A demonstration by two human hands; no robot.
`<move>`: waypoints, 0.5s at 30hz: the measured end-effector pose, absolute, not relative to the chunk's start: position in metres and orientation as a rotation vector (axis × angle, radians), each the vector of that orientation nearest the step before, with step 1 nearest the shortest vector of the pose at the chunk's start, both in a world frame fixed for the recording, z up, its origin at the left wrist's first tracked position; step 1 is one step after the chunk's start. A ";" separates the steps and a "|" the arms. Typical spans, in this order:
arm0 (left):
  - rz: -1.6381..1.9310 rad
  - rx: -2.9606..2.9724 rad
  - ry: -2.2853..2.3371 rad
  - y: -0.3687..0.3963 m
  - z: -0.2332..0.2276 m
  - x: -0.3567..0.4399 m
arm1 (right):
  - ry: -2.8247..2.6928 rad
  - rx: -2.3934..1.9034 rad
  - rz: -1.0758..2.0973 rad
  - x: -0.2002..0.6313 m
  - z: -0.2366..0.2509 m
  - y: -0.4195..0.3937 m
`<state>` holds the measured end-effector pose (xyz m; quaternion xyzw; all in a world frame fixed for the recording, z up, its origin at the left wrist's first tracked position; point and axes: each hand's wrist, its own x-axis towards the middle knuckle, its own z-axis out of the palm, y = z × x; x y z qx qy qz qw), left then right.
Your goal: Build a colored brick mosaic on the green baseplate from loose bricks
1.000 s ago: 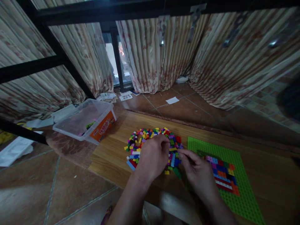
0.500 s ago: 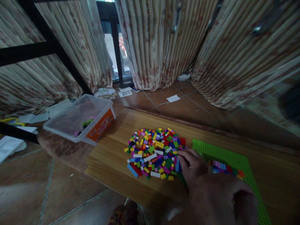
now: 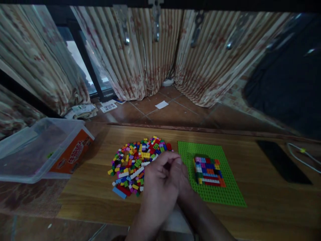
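My left hand (image 3: 160, 180) and my right hand (image 3: 181, 175) are pressed together above the wooden tabletop, fingers curled in against each other. Whatever they pinch, if anything, is hidden by the fingers. Behind and left of them spreads a pile of loose toy building bricks (image 3: 134, 164) in many colours, partly covered by my left hand. To the right lies a green studded baseplate (image 3: 225, 197). A rectangular block of joined coloured bricks (image 3: 209, 171) sits on it, with neither hand touching it.
A clear plastic box (image 3: 37, 150) with an orange label stands at the left end of the wooden table (image 3: 85, 197). A dark flat slab (image 3: 283, 162) and a white cable (image 3: 301, 157) lie at the right. Striped curtains (image 3: 140, 57) hang beyond the table.
The view has swung right. My right hand has left the brick pile's right edge, and my left hand has come up to meet it. The assembled bricks are now uncovered.
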<state>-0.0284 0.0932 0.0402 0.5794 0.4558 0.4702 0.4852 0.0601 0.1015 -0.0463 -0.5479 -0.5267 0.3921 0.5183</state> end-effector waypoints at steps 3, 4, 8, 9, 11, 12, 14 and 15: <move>1.158 1.426 1.225 0.100 0.038 -0.041 | -1.416 -1.402 0.796 0.062 -0.033 0.104; 1.145 1.439 1.277 0.101 0.037 -0.044 | -1.420 -1.399 0.781 0.063 -0.028 0.105; 1.008 1.494 1.399 0.105 0.031 -0.047 | -0.982 -1.248 1.059 0.073 -0.016 0.107; 0.969 1.523 1.408 0.105 0.031 -0.046 | -0.839 -1.193 1.164 0.077 -0.013 0.107; 0.920 1.601 1.396 0.103 0.030 -0.041 | -0.631 -1.084 1.338 0.086 -0.009 0.106; 0.914 1.642 1.374 0.102 0.030 -0.038 | -0.565 -1.041 1.392 0.090 -0.007 0.105; 0.936 1.713 1.311 0.099 0.030 -0.032 | -0.486 -0.987 1.455 0.097 -0.004 0.103; 0.957 1.741 1.280 0.098 0.029 -0.029 | -0.468 -0.971 1.480 0.099 -0.002 0.102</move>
